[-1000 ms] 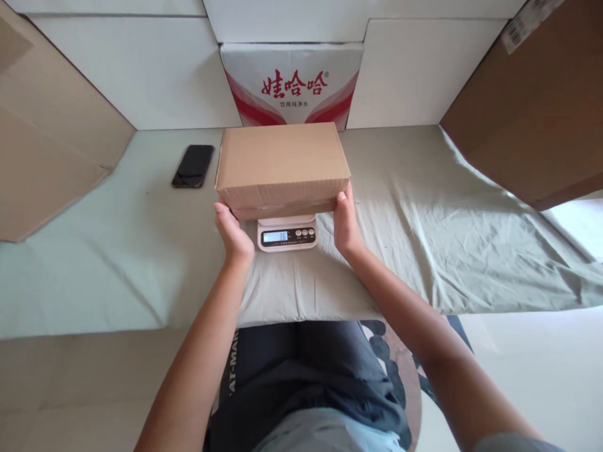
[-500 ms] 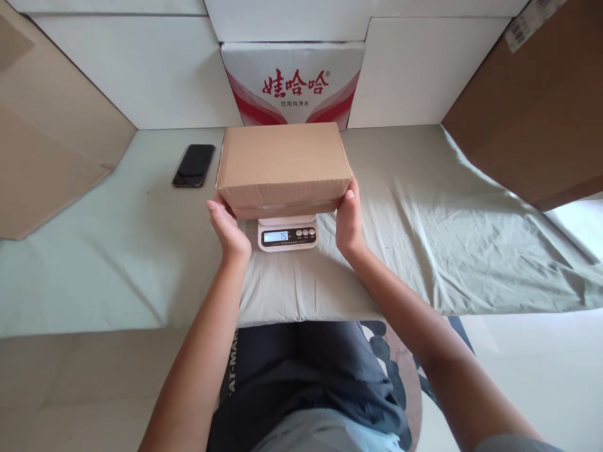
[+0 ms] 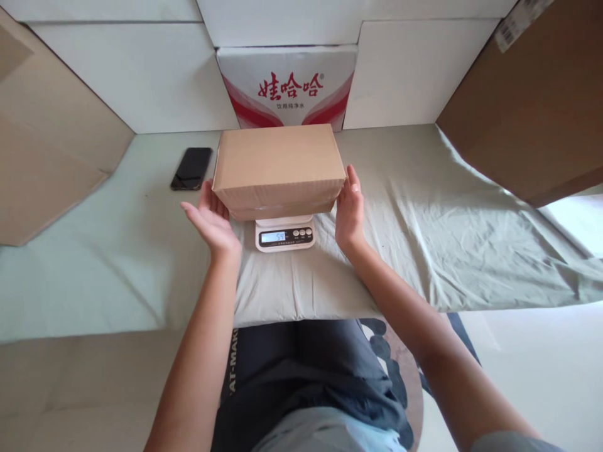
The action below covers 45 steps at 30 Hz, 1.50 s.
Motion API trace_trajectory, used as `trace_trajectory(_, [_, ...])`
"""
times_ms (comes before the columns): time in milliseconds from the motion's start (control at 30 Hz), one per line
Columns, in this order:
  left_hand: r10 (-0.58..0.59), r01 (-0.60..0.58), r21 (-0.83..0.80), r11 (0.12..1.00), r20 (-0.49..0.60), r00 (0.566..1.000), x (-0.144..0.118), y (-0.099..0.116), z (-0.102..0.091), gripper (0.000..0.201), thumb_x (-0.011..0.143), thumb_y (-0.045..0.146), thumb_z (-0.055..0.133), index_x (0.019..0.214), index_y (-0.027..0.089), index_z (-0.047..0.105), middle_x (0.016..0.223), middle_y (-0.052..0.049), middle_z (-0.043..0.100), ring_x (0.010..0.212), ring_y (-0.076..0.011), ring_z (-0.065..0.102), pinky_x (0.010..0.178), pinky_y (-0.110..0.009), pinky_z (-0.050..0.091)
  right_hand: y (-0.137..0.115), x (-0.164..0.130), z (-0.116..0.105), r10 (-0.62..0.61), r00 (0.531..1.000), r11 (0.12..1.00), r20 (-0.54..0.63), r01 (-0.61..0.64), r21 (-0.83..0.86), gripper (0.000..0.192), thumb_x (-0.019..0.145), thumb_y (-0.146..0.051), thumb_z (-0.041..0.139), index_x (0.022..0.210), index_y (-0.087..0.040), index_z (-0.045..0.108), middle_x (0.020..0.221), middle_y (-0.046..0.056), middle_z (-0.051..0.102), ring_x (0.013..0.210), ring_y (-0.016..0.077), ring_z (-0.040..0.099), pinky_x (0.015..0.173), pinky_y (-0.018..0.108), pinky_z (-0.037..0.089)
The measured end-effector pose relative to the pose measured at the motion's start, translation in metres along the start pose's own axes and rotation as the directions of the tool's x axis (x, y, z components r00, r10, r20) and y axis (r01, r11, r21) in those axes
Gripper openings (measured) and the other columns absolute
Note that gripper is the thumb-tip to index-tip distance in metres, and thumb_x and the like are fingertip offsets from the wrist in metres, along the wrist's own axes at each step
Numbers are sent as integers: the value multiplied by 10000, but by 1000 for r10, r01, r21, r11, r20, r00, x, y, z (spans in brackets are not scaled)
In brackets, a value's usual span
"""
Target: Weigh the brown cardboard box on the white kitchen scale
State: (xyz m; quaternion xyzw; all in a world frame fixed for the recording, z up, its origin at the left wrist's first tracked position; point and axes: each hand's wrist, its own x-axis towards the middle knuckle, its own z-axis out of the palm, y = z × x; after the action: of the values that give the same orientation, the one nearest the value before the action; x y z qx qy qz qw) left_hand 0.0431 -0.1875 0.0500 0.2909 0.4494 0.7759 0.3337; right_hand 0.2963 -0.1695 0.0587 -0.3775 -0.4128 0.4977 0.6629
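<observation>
a plain corrugated cardboard box [image 3: 279, 166], rectangular and closed, sits on a small white digital scale [image 3: 284, 233] on wrinkled grey-green cloth [image 3: 424, 213]. left hand [image 3: 211, 220] spread flat, palm up, at the box's 8 o'clock corner; right hand [image 3: 349, 210] flat, fingers together, at its 4 o'clock edge. glossy black phone [image 3: 191, 168] at 9 o'clock.

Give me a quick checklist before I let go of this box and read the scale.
1. Cardboard box sits on the scale: ok, though it overhangs every side.
2. Left hand off the box: cannot tell; the palm is open, the fingers close to its left end.
3. Right hand off the box: not ok; the fingers lie against its right end.
4. Display readable: ok, it is lit and unobstructed, but the digits are too small to trust.
5. Phone apart from the box: ok, it lies on the cloth to the left.
</observation>
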Motion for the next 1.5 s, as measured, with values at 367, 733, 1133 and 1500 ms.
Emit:
trace_trajectory(367, [-11,11,-30,1000,-24,1000,6,1,-2,1018,871,1112,332,1359,340,782,1661,-79,674,1703,-342,471,1399,-557,390,-5,-1,3,10,999,1000,-32,-9,9,873,902,-850,551,1644,-394,496,1917,-21,369,1836,287,272,1532,596,219])
trace_trajectory(733, [-8,8,32,999,27,1000,11,-4,-3,983,870,1091,378,1236,291,818,1464,-157,776,1580,-410,604,1131,-547,598,-5,3,1,14,1000,1000,-21,-14,-14,924,895,-853,530,1666,-345,472,1923,23,365,1845,297,248,1520,587,237])
trace_trajectory(1133, [-26,22,54,998,74,997,16,-1,1,1208,790,1171,283,1269,180,780,1560,-231,709,1555,-434,610,1272,-554,502,-2,6,1,42,999,999,-10,-42,5,872,907,-825,536,1630,-338,529,1884,22,449,1815,292,335,1523,565,269])
trace_trajectory(1500, [-42,38,52,998,83,996,20,-4,-1,1158,800,1150,352,1345,215,766,1629,-218,664,1581,-410,607,1367,-540,432,-1,9,-1,73,997,997,-14,-73,-1,818,858,-810,588,1548,-370,609,1837,3,518,1785,324,396,1517,613,274])
